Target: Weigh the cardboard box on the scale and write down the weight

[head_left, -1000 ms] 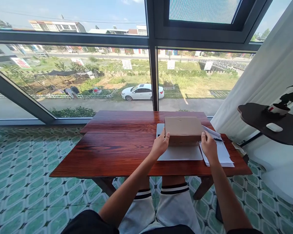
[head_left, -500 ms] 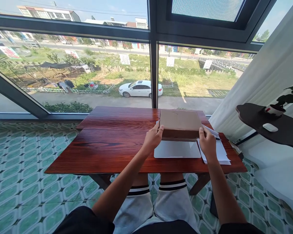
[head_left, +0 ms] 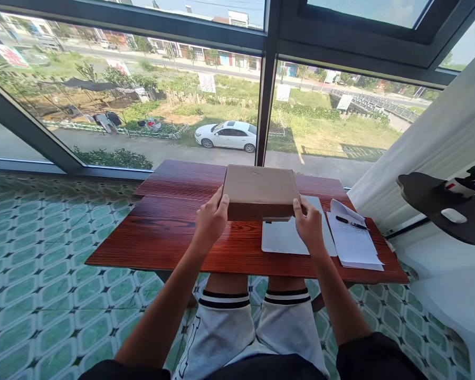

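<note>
Gripping box (head_left: 260, 191) both ends, left hand (head_left: 211, 219), right hand (head_left: 309, 227); fingers clamped, box shifted left off laptop (head_left: 288, 236)

From where I watch, my two arms come into view bare from the upper arm down, no watch, ring or band on either wrist. My left hand (head_left: 210, 219) and right hand (head_left: 309, 228) are uncovered, fingers plain. At the bottom edge I see the dark, near-black cloth of a short-sleeved top on both sides. Below, my white shorts (head_left: 253, 330) cover both thighs, each leg hem trimmed with black and white stripes, and a thin dark line marking runs down the left leg
</note>
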`<state>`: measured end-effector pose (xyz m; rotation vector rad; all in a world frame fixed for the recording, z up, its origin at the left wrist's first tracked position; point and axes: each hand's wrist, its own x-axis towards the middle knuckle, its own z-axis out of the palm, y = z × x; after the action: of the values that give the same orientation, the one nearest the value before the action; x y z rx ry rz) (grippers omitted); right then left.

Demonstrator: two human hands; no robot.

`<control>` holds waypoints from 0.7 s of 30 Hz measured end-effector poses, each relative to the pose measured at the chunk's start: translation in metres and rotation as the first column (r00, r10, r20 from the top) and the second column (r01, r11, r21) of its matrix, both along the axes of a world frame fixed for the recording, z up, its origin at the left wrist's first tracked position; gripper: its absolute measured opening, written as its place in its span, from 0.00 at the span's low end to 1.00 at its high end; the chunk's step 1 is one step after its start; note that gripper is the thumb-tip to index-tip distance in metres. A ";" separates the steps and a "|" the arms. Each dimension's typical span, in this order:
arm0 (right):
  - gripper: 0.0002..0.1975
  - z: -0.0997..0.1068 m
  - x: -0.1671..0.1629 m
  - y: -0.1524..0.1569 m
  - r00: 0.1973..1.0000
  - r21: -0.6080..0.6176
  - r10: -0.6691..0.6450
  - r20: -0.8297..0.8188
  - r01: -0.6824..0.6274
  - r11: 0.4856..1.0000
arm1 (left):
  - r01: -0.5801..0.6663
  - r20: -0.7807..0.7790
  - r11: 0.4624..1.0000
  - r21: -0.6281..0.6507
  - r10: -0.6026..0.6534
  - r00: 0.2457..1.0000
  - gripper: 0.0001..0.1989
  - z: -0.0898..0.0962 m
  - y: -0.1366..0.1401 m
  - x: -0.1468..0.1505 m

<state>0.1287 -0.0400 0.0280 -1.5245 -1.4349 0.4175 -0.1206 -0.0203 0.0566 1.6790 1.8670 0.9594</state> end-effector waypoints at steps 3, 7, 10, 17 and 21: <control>0.29 -0.001 -0.023 0.005 0.995 -0.003 0.084 -0.048 -0.085 0.996 | -0.061 0.010 0.998 -0.002 0.061 0.998 0.31 -0.002 -0.003 -0.023; 0.28 -0.007 -0.052 0.011 0.980 -0.013 0.170 -0.104 -0.172 0.985 | -0.138 0.025 0.990 0.007 0.138 0.990 0.31 -0.009 -0.006 -0.051; 0.27 -0.014 -0.070 0.013 0.972 -0.033 0.203 -0.117 -0.208 0.977 | -0.185 0.041 0.982 0.028 0.184 0.982 0.31 -0.017 -0.007 -0.067; 0.25 -0.028 -0.093 0.011 0.951 -0.058 0.274 -0.142 -0.285 0.957 | -0.226 0.065 0.973 -0.038 0.228 0.972 0.30 -0.033 -0.009 -0.089; 0.24 -0.033 -0.095 0.010 0.954 -0.082 0.276 -0.113 -0.286 0.955 | -0.252 0.047 0.966 -0.049 0.255 0.966 0.29 -0.042 -0.010 -0.096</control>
<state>0.0332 -0.0305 -0.0051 -1.3561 -1.5764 0.7364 -0.2168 -0.0306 0.0146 1.3986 2.0864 1.0439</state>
